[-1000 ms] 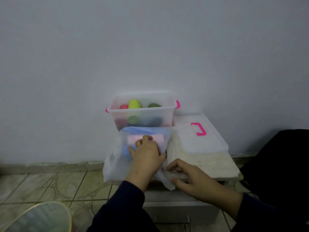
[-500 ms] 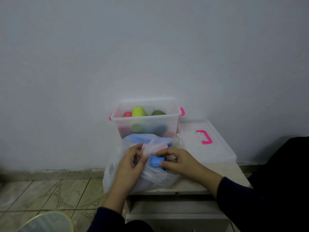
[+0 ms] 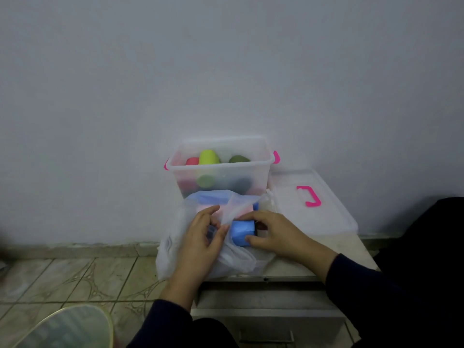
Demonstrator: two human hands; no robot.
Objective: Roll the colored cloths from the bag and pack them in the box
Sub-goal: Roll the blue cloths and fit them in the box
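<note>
**Pulling the blue cloth out of the bag**

My right hand (image 3: 273,233) has its grip on the blue cloth (image 3: 242,232), thumb under and fingers curled over it, right at the mouth of the white plastic bag (image 3: 173,249). My left hand (image 3: 203,243) pinches the bag's thin edge and holds the opening apart. More cloth, pink and blue, shows through the plastic behind my fingers.

The bag sits on the desk (image 3: 351,249), pressed against the front of the clear box (image 3: 221,167). Rolled cloths in yellow-green, red and dark green already lie inside the box. Its lid (image 3: 311,199) lies flat just to the right.

I judge this the fetching step: one cloth coming out, not yet rolled. Next I need to draw it free of the clinging plastic, then find flat room on the desk to roll it tight.
</note>
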